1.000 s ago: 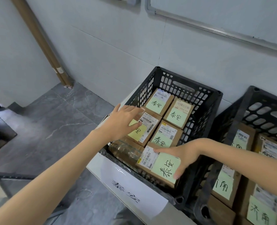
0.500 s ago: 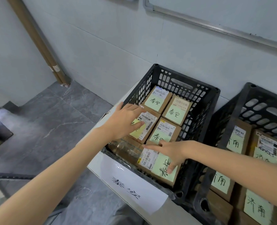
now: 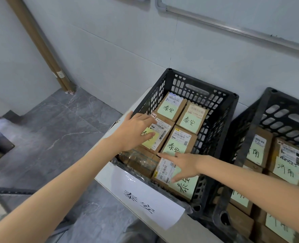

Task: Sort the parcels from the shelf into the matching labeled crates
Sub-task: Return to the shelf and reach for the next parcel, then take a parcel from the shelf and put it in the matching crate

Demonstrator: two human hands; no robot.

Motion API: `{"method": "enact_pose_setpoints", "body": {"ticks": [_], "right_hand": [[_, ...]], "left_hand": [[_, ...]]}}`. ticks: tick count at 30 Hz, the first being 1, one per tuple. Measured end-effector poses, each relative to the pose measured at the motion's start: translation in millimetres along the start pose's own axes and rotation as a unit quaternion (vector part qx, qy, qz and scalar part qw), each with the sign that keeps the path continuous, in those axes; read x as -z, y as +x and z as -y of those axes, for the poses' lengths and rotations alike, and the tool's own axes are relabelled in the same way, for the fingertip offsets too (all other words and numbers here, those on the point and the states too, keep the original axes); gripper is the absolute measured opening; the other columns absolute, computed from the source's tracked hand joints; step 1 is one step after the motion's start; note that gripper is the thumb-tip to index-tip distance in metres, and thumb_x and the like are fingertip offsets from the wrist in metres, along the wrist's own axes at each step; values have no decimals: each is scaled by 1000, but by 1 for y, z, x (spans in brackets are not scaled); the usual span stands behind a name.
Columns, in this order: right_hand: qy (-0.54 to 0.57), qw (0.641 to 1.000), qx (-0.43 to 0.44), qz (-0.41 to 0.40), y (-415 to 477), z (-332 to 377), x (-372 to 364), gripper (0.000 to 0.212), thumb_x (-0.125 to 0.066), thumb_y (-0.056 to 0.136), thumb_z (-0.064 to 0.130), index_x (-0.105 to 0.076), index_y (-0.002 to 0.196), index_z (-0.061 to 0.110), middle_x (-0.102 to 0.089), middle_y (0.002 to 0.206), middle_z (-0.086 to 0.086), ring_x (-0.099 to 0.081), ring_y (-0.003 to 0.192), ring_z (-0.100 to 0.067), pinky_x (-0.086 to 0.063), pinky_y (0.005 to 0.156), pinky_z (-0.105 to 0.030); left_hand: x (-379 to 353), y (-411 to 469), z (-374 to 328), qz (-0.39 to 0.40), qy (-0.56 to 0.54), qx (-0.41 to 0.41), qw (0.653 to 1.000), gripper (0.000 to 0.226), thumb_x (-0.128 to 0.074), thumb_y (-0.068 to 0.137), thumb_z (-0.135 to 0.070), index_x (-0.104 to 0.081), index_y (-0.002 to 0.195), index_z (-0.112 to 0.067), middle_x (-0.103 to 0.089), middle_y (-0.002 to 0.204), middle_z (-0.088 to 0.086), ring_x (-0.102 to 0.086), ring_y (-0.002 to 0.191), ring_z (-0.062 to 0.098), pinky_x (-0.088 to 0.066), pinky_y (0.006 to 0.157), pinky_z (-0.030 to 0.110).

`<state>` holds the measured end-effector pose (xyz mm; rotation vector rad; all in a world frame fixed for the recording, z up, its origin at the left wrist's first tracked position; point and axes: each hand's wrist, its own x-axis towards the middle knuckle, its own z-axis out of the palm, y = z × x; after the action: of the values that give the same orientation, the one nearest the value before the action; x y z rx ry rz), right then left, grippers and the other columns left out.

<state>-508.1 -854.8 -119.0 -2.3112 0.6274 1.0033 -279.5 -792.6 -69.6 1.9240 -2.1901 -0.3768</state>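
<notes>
Your left hand (image 3: 136,130) and right hand (image 3: 182,165) lie flat on brown cardboard parcels (image 3: 190,120) filling the centre black slotted plastic crate (image 3: 203,95); the frame's right edge cuts off the second black crate (image 3: 285,109).

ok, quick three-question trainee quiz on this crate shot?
1. True or false: the left hand rests on the yellow-note parcel.
2. Which parcel in the left crate does the right hand touch? A) front-right parcel; B) back-left; C) back-right.
3. How many green notes show in that crate?
Key: 1 true; 2 A; 3 four.
</notes>
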Motion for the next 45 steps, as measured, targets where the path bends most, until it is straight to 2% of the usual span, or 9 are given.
{"method": "enact_pose_setpoints", "body": {"ticks": [7,11,21,28,30,33,38,42,45], "right_hand": [[12,997,-76,-29,10,14,-16,105,-66,94,38,20,154,35,-27,152,-28,-65,100,-34,-54,89,-40],[0,995,-100,-10,16,22,-18,105,-62,97,34,28,152,34,-10,159,-29,-65,100,-33,-54,90,-40],[-75,983,-157,-60,40,28,-46,107,-63,94,14,26,153,27,-11,153,-19,-38,124,-53,-44,68,-33],[-114,979,-162,-44,41,31,-38,105,-67,92,23,16,156,24,-17,151,-21,-54,111,-41,-43,62,-32],[-92,985,-141,-36,35,26,-29,105,-69,91,32,12,157,24,-20,153,-19,-56,112,-35,-45,65,-33],[-38,993,-105,-36,21,19,-12,96,-66,92,45,0,159,28,-29,153,-16,-50,126,-33,-47,86,-37],[35,992,-113,-50,-3,6,12,82,-56,97,48,-11,159,20,-35,157,-12,-43,137,-30,-43,107,-41],[57,983,-153,-82,-31,-3,35,76,-51,99,49,-13,159,22,-33,159,-9,-40,140,-29,-39,111,-41],[45,967,-187,-165,-58,0,56,68,-47,101,48,-20,157,20,-38,156,-8,-42,138,-28,-41,108,-41]], "left_hand": [[-4,6,-4,6,1,-6,1000,44,-50,97,-42,-50,137,-24,-54,133,-8,-43,130,17,-16,118,48],[-3,9,-4,2,-13,-13,1000,43,-51,97,-41,-50,136,-24,-55,128,-10,-43,128,15,-16,118,47],[2,8,4,9,2,-25,1000,42,-50,97,-42,-51,135,-24,-55,128,-10,-42,130,15,-17,116,44],[8,5,9,22,-5,-22,999,39,-50,98,-40,-51,134,-24,-54,129,-10,-40,132,14,-11,118,46],[8,6,8,26,-4,-29,999,40,-49,98,-41,-50,135,-24,-55,126,-10,-41,130,14,-12,118,45],[10,8,4,21,1,-37,999,35,-49,98,-41,-53,128,-23,-56,124,-9,-43,128,16,-15,116,44],[22,5,-12,0,20,-42,999,40,-50,98,-40,-51,134,-22,-55,131,-6,-44,128,19,-20,114,42],[35,-7,-22,-6,29,1,1000,45,-45,100,-45,-45,140,-25,-53,139,-4,-41,135,18,-17,119,46],[50,-25,-31,-40,27,48,998,57,-36,99,-51,-35,148,-23,-46,149,0,-38,139,20,-13,121,47]]}}
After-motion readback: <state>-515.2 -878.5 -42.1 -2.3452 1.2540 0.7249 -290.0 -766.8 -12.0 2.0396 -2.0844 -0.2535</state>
